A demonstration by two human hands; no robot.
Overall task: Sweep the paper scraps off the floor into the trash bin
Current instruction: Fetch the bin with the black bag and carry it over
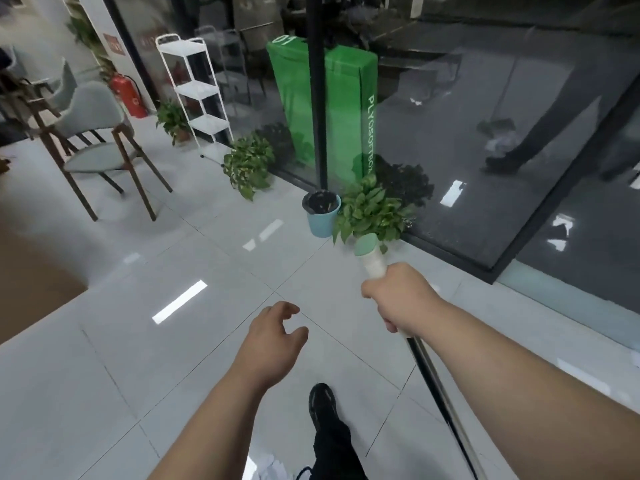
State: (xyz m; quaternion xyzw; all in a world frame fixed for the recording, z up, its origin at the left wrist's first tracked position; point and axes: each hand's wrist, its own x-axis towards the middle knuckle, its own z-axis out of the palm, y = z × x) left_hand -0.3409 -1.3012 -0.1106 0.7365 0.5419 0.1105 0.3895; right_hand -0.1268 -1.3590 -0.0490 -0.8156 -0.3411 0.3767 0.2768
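My right hand [398, 296] grips the white upper end of a broom handle [371, 258] with a pale green cap; its dark shaft [436, 386] runs down toward the lower right, and the broom head is out of view. My left hand [273, 336] hovers over the floor, holding nothing, fingers loosely curled. A small blue trash bin [322, 221] with a black liner stands ahead by the glass wall. White paper scraps [272, 467] lie on the tiles at the bottom edge, beside my black shoe [323, 405].
Potted plants stand along the glass wall [485, 133], one [374, 209] right beside the bin, another [247, 164] further left. A white wire shelf cart [197, 95], a grey chair [100, 143] and a red fire extinguisher [128, 95] stand at the left. A green box [343, 116] leans behind the glass.
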